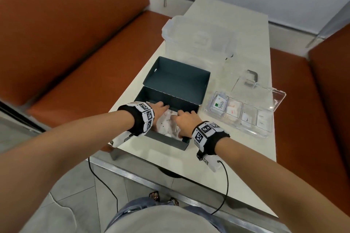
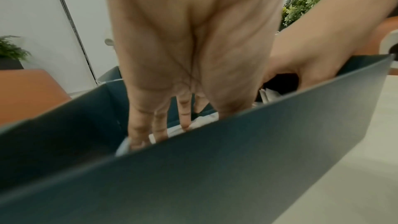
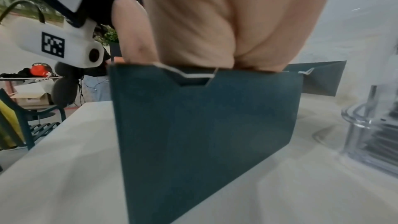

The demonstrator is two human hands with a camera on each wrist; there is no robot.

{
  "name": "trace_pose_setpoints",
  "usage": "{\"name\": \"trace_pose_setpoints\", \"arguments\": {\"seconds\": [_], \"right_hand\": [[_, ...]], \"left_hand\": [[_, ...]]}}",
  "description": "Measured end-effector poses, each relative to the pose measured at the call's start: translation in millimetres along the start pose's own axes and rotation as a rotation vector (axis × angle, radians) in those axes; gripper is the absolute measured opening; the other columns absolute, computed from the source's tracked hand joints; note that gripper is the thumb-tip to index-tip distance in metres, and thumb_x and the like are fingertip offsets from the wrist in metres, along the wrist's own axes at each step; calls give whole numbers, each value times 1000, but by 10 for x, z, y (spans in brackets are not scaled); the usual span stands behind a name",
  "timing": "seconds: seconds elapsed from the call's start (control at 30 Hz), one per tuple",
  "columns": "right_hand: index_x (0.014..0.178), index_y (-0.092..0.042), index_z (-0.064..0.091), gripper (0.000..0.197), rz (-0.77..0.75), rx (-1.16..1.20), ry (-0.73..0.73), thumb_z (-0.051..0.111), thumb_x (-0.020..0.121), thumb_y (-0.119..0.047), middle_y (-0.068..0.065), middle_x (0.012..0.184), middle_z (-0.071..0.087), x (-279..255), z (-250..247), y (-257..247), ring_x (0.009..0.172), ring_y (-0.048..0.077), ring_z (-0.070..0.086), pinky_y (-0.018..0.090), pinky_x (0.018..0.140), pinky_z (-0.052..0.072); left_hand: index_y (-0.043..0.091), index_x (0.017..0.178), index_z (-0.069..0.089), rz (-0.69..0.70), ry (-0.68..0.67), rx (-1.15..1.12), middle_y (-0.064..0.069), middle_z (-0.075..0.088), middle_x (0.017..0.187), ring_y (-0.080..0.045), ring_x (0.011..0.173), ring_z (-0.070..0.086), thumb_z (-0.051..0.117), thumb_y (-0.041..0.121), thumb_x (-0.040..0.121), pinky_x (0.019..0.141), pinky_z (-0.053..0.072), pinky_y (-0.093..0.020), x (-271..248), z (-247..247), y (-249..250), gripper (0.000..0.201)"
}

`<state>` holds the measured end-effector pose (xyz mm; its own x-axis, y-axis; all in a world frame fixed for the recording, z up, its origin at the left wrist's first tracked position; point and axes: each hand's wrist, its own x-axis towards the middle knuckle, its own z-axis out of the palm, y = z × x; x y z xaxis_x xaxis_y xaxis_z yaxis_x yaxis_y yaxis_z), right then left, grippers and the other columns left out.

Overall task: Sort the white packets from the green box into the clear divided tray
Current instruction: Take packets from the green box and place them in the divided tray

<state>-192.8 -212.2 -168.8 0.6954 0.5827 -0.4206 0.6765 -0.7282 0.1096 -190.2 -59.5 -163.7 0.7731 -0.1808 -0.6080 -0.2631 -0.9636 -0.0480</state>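
The dark green box (image 1: 176,79) stands open on the white table, its lid folded back. White packets (image 1: 166,122) lie piled in its near half. My left hand (image 1: 160,107) reaches in from the left, and its straight fingers (image 2: 159,125) touch the packets (image 2: 204,119). My right hand (image 1: 186,120) dips in from the right with curled fingers. The box wall (image 3: 204,117) hides its fingertips, so I cannot see whether it holds a packet. The clear divided tray (image 1: 265,133) sits to the right with packets in its compartments, a Stevia packet (image 1: 219,104) among them.
A large clear lidded container (image 1: 198,39) stands behind the box. The tray's open clear lid (image 1: 269,98) lies back, and a grey handle (image 1: 252,76) is beyond it. Orange benches (image 1: 75,53) flank the table. The table's near metal edge (image 1: 151,176) is close to my body.
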Motion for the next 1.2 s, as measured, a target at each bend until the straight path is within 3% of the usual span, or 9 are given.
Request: {"name": "trace_pose_setpoints", "arguments": {"seconds": [0.1,0.23,0.4,0.5,0.63,0.77,0.9,1.1,1.2], "right_hand": [[130,-17,49,55,12,5,21,70,80,-26,10,120,50,7,24,-8,106,28,56,39,89,39],[128,-14,49,56,39,19,59,72,80,-30,11,121,52,10,47,-16,108,29,56,39,91,39],[120,-10,60,49,77,-30,85,74,79,-33,12,118,55,15,62,-26,111,29,51,37,92,39],[119,-13,63,45,77,-35,95,73,80,-34,10,117,56,5,74,-36,112,29,48,38,93,37],[117,-18,65,37,68,17,127,67,84,-36,9,118,55,-25,42,-31,112,29,46,39,93,36],[118,-18,65,32,33,121,96,64,87,-28,10,118,55,-45,-41,-21,113,30,47,41,94,36],[120,-15,62,31,10,195,101,61,89,-20,9,118,56,-69,-91,48,111,28,51,39,93,38],[99,-11,66,16,86,573,323,59,90,-22,8,94,65,-206,-249,182,86,23,61,32,75,50],[89,-11,69,16,148,845,482,65,88,-27,1,79,63,-313,-351,285,70,11,55,18,60,40]], "left_hand": [[17,141,33,17,38,54,-6,41,136,-28,126,42,81,37,70,99,42,-42,1,-25,52,88],[12,130,43,-21,-26,-30,-13,57,125,-31,111,58,83,23,72,91,50,-38,-57,-75,100,71],[8,133,51,-57,-82,72,-11,56,131,-27,118,56,76,28,81,97,48,-32,-57,-108,134,60],[10,132,53,-47,-49,100,-11,55,132,-27,119,55,73,29,85,87,45,-28,-90,-117,142,54],[11,118,58,-60,-37,40,-10,61,120,-27,109,58,73,24,85,94,42,-36,-183,-124,114,39],[16,113,60,-12,76,-90,-5,62,114,-26,107,55,74,34,82,100,33,-43,-262,-150,11,38],[19,98,60,16,196,-225,-1,59,103,-22,94,52,76,34,80,88,34,-38,-314,-205,-111,29],[13,101,57,58,352,-502,-3,56,93,-21,83,53,69,34,86,63,38,-27,-405,-282,-276,29],[14,110,51,19,426,-750,-1,50,91,-19,81,54,60,34,93,64,45,-24,-452,-321,-337,28]]}}
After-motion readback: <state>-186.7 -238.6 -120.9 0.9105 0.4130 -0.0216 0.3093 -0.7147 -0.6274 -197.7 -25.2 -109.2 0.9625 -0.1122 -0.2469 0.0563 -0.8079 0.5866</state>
